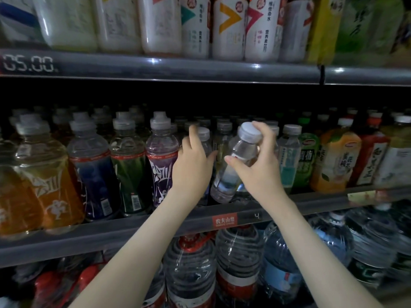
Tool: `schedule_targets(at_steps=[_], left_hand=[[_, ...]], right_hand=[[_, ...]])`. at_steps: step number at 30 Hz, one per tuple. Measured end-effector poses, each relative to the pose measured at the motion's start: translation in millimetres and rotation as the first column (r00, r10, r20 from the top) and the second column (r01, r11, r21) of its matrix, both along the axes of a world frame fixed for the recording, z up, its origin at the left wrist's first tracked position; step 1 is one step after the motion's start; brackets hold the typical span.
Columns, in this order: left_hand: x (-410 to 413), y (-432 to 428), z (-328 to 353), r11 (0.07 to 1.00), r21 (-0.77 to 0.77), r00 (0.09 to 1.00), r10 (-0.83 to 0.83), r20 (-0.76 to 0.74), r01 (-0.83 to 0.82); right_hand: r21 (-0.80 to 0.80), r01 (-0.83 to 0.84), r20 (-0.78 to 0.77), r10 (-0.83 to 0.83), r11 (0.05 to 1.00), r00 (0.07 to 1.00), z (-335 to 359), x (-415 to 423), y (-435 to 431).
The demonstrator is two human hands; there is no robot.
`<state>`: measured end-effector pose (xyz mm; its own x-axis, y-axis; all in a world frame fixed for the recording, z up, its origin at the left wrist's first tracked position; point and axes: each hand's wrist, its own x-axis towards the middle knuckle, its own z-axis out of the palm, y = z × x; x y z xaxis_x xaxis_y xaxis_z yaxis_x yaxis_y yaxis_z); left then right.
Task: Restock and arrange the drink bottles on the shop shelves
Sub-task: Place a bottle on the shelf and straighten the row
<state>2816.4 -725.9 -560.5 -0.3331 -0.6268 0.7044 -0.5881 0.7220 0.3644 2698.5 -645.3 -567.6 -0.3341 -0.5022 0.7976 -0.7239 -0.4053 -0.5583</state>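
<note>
At the centre of the frame, on the middle shelf (133, 232), we seem to be slotting a clear bottle (231, 170) into the water row. Our right hand (258, 165) grips it tilted, fingers (263, 133) curled round its cap and neck, base near the shelf lip. Our left hand (193, 163) curls round a standing bottle (204, 133), likely shifting it aside. Next we need a gap and an upright set-down. The rows behind are dark; the left fingertips are hidden.

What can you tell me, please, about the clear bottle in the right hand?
The clear bottle is see-through plastic with a pale screw cap and a white-and-blue label. It tilts, cap to the right, base low over the middle shelf's front edge. The right hand grips its neck, thumb on the label.
</note>
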Motion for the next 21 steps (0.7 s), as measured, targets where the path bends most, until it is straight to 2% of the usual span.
schedule_targets(at_steps=[4, 6, 9, 12, 14, 15, 17, 19, 21], left_hand=[[7, -4, 1, 0.999, -0.042, 0.993, 0.021, 0.120, -0.016], [10, -3, 4, 0.999, -0.040, 0.992, 0.039, 0.120, -0.034], [7, 4, 6, 0.996, -0.050, 0.983, 0.077, 0.166, -0.070], [-1, 8, 0, 0.991, -0.089, 0.976, 0.117, 0.185, -0.102], [-4, 9, -3, 0.988, -0.095, 0.976, 0.140, 0.166, -0.126], [-3, 10, -3, 0.988, -0.090, 0.977, 0.140, 0.158, -0.127], [-1, 10, -3, 0.989, -0.082, 0.980, 0.137, 0.146, -0.126], [0, 12, -2, 0.989, -0.071, 0.981, 0.141, 0.130, -0.133], [0, 16, -1, 0.987, -0.077, 0.981, 0.147, 0.123, -0.138]], right_hand=[[0.133, 0.059, -0.157, -0.037, 0.989, 0.987, -6, 6, -24], [0.176, 0.214, -0.258, -0.165, 0.961, 0.952, -4, 4, -28], [0.126, 0.468, -0.464, -0.365, 0.875, 0.807, 1, -6, -30], [0.234, 0.523, -0.530, -0.344, 0.819, 0.775, 6, -19, -35], [0.214, 0.507, -0.552, -0.324, 0.835, 0.768, 2, -29, -37], [0.143, 0.493, -0.530, -0.354, 0.858, 0.771, 0, -36, -35], [0.034, 0.537, -0.359, -0.491, 0.843, 0.794, -4, -54, -29], [0.126, 0.604, -0.162, -0.584, 0.787, 0.795, -5, -74, -19], [0.256, 0.527, -0.080, -0.526, 0.810, 0.847, -7, -91, -11]])
